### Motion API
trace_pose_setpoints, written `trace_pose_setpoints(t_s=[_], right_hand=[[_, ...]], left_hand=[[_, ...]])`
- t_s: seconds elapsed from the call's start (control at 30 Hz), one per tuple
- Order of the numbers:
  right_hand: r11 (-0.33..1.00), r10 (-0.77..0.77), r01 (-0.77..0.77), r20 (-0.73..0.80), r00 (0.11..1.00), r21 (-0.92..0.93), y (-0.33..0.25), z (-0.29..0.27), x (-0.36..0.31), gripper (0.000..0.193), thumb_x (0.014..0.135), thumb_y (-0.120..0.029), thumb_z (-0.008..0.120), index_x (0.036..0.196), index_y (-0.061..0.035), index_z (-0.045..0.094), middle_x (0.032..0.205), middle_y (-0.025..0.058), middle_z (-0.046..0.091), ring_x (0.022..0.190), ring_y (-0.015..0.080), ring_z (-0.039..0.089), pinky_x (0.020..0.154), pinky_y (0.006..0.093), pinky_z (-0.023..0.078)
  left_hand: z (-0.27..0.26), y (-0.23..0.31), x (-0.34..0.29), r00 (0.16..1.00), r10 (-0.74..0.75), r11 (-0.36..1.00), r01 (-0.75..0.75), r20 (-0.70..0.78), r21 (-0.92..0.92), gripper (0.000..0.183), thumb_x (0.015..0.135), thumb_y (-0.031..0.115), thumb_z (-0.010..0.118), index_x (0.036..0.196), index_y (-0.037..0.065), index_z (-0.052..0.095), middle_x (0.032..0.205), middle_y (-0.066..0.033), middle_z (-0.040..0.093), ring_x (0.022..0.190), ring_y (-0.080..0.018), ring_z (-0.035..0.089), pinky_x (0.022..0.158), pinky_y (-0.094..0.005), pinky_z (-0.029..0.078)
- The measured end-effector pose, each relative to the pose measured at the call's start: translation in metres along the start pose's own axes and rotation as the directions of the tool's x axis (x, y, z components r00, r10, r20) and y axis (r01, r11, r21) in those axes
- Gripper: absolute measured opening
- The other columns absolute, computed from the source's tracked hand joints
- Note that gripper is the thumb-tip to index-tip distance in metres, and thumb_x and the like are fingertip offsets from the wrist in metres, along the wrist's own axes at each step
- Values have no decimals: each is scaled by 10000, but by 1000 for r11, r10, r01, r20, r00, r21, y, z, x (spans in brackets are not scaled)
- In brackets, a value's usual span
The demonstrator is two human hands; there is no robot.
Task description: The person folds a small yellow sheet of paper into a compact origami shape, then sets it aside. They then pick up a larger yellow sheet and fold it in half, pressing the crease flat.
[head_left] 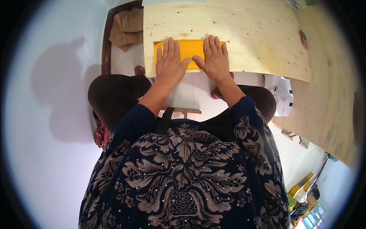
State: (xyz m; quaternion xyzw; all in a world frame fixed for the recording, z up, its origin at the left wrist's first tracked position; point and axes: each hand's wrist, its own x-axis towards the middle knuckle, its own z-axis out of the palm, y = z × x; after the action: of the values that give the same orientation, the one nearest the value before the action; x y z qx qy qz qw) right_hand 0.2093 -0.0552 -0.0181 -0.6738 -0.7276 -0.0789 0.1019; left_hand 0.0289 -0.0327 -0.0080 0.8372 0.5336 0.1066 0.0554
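A flat yellow rectangular piece, perhaps folded paper or cloth, lies along the near edge of a pale wooden board table. On its left end my left hand rests palm down, fingers stretched toward the far side. My right hand lies flat on the right end in the same way, its outer fingers on or beside the bare wood. The two thumbs point toward each other with a small gap of yellow between them. Neither hand is wrapped round anything. What lies under the palms is hidden.
A small dark red object lies near the board's right edge. Brown paper sits in a dark-framed space at the left. A white bag stands below the board, beside another wooden panel. Assorted items are piled at lower right.
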Motion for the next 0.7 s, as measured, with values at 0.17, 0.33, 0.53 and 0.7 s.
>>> trace_pose_setpoints(t_s=[0.17, 0.33, 0.53, 0.7], right_hand=[[998, 1, -1, 3, 1000, -67, -6, -11, 1, 742, 914, -573, 422, 1398, -10, 395, 1490, 192, 303, 1399, 358, 238, 1136, 501, 147], [964, 53, 20, -265, 963, 265, -61, -6, 15, 640, 941, -486, 421, 1381, -22, 428, 1481, 227, 303, 1392, 389, 246, 1131, 514, 163], [961, 230, -219, -48, 972, 171, -64, 8, 11, 643, 945, -504, 403, 1412, -63, 405, 1483, 227, 309, 1400, 375, 238, 1138, 517, 122], [973, 230, -230, -29, 973, 10, -30, 5, -5, 718, 903, -581, 426, 1421, -84, 401, 1499, 206, 292, 1412, 363, 215, 1136, 541, 96]], left_hand=[[0, -7, -5, 1000, 10, 1000, -10, -13, 30, 725, 949, 450, 441, 1454, -31, 244, 1539, -199, 188, 1441, -301, 145, 1160, -465, 65], [5, -8, -4, 1000, 26, 997, -27, 9, 66, 677, 940, 386, 419, 1455, -21, 253, 1538, -188, 198, 1447, -291, 124, 1160, -474, 42], [8, -11, -3, 999, 23, 999, -22, -28, 34, 668, 939, 377, 417, 1453, -20, 259, 1537, -184, 203, 1443, -295, 135, 1154, -495, 36], [3, -22, -13, 997, 37, 998, -33, -75, 52, 736, 917, 447, 496, 1438, -30, 290, 1533, -193, 212, 1435, -300, 162, 1148, -508, 61]])
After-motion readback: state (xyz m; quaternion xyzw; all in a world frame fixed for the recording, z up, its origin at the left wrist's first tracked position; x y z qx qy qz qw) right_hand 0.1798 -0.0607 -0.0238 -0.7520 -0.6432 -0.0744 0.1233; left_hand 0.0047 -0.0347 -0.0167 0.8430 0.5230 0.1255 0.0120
